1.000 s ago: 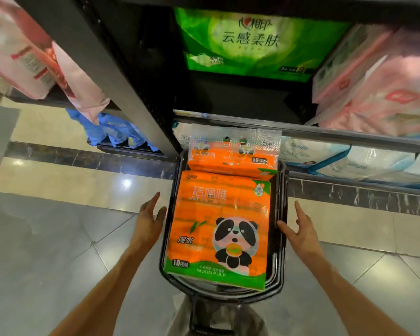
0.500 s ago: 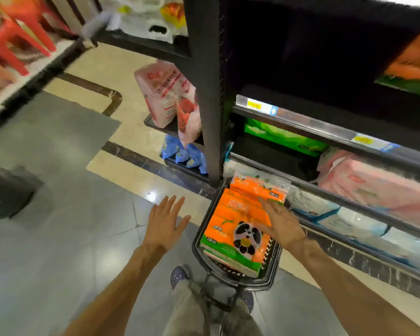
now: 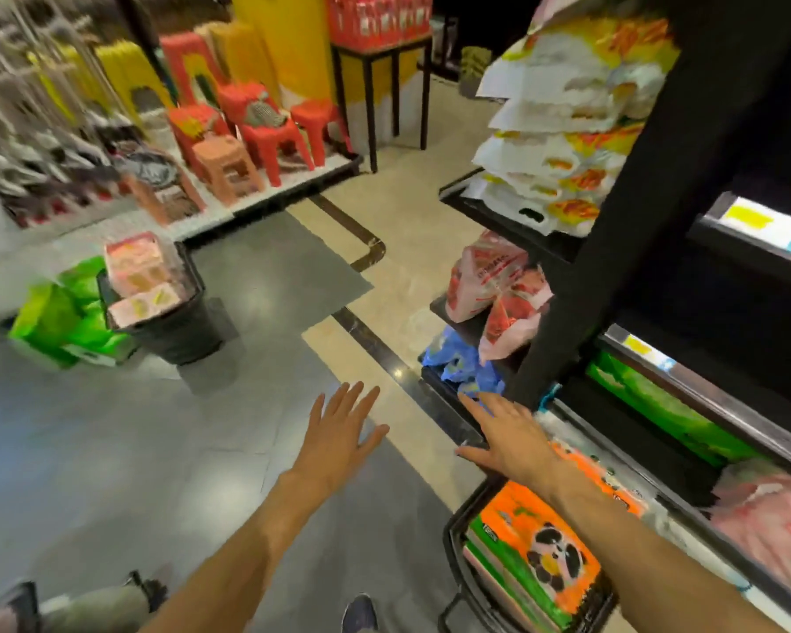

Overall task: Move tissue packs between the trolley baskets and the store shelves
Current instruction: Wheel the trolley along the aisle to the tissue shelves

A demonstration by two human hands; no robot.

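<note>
An orange tissue pack with a panda (image 3: pixel 544 550) lies in the black trolley basket (image 3: pixel 457 536) at the lower right, with another orange pack behind it. My right hand (image 3: pixel 503 438) hovers flat over the basket's far left corner, fingers spread, holding nothing. My left hand (image 3: pixel 343 431) is stretched out open over the grey floor, well left of the basket. A second black basket (image 3: pixel 174 322) stands on the floor at the left, holding pink tissue packs (image 3: pixel 140 276). Green packs (image 3: pixel 60 317) lie beside it. Green (image 3: pixel 658 408) and pink (image 3: pixel 768 518) packs sit on the lower store shelves.
The black shelf post (image 3: pixel 585 249) rises just right of my right hand. White-and-yellow bags (image 3: pixel 562 125) and red-white bags (image 3: pixel 498 290) fill the end shelves. Red plastic stools (image 3: pixel 256 125) stand on a low platform across the aisle. My shoe (image 3: pixel 359 612) shows at the bottom.
My view has swung left toward the aisle and the second basket. My right hand has slid off the orange pack to the basket's far left corner. My left hand stays open.
</note>
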